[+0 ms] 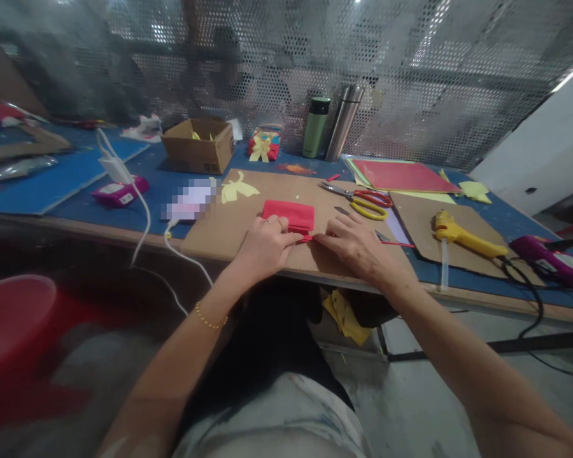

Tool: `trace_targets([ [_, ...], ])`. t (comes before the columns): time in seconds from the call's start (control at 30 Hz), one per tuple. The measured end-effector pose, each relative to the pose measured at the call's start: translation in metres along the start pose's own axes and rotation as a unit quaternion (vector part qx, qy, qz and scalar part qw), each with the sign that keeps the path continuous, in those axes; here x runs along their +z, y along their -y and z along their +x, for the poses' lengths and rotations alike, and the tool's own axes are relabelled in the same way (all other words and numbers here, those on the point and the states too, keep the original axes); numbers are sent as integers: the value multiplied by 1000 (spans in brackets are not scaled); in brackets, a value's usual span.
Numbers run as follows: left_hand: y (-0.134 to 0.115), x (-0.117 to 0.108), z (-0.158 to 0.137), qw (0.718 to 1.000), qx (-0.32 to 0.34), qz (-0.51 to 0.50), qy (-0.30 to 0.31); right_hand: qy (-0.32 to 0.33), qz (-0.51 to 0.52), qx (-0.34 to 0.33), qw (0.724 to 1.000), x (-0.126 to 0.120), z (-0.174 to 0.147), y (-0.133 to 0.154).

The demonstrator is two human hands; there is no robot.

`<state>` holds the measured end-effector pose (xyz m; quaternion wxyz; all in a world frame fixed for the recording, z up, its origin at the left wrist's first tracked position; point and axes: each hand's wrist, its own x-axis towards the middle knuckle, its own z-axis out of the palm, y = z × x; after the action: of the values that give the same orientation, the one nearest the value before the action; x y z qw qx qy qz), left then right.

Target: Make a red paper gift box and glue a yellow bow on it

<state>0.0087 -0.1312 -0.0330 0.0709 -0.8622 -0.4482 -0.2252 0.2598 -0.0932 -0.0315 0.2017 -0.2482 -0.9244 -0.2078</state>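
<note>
A red folded piece [290, 215], paper or felt, lies flat on a brown cardboard sheet [229, 226] near the table's front edge. My left hand [270, 240] presses on its near left side, fingers curled over it and thumb at its front edge. A narrow red strip [307, 238] shows between my two hands. With fingers bent and pressed together, my right hand [351, 245] pinches the strip's right end; the fingertips are partly hidden. Just beyond that hand lie scissors [370, 198] with red and yellow handles. A thin red length [398, 243] shows to its right.
Yellow cut pieces [239, 189] lie behind on the cardboard. Further back stand a cardboard box [199, 146], a red box with a yellow bow [264, 146], a green flask [316, 127] and a steel flask [344, 124]. At right rests a yellow glue gun [468, 235]. White cables [191, 257] hang at left.
</note>
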Motion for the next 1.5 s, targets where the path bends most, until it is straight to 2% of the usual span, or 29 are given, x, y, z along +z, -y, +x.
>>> trace_targets([
  [0.3,0,1,0,1000,-6,-2,-6,0,-9,13,1000,1,1,2],
  [0.53,-3,-2,2,1000,-13,14,0,6,-32,-5,999,0,1,2],
  [1.1,-12,-4,7,996,4,87,19,32,20,-17,999,-2,5,-1],
  [1.3,-11,-4,10,997,-6,70,38,47,9,-27,998,-5,5,0],
  [1.5,1,2,3,999,-35,5,-2,47,19,-13,999,-3,3,0],
])
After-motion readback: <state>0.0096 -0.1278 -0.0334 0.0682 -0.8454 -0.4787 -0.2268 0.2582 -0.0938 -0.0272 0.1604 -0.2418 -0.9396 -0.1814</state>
